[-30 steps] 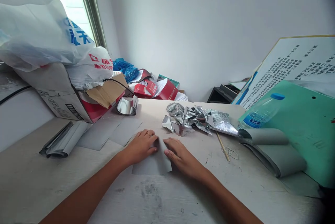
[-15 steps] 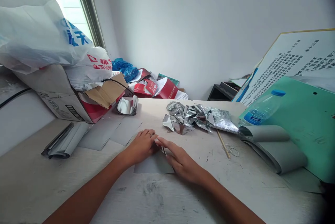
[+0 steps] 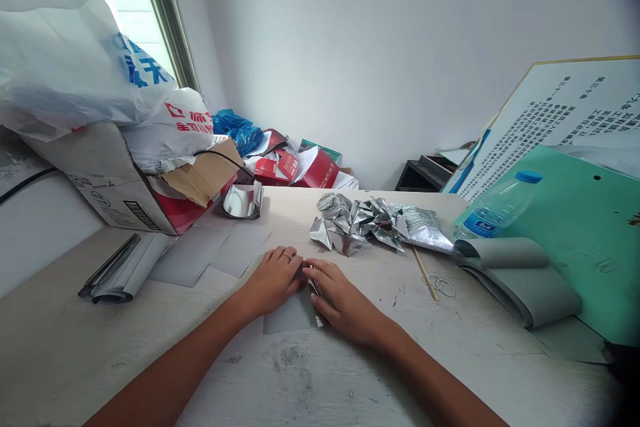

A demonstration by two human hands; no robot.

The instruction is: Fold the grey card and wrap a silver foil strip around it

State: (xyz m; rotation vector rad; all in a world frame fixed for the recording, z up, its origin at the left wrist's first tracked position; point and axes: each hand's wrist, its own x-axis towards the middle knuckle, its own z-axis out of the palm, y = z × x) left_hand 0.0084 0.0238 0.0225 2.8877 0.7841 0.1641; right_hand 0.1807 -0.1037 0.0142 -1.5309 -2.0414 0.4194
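Left hand [image 3: 273, 280] and right hand [image 3: 345, 300], fingers curled, meet over a grey sheet [image 3: 291, 314] on the counter [image 3: 225, 374]; whether they grip it cannot be told. Crumpled silver foil [image 3: 350, 228] lies just beyond the hands. Farther right, a blue-labelled water bottle [image 3: 493, 217] stands before a Chinese-text board [image 3: 545, 134].

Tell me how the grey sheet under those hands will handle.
The grey sheet looks thin and light, so probably floppy. It seems to crease easily, judging by the fold between the left hand and right hand. On the worn tabletop it would probably slide if pushed.
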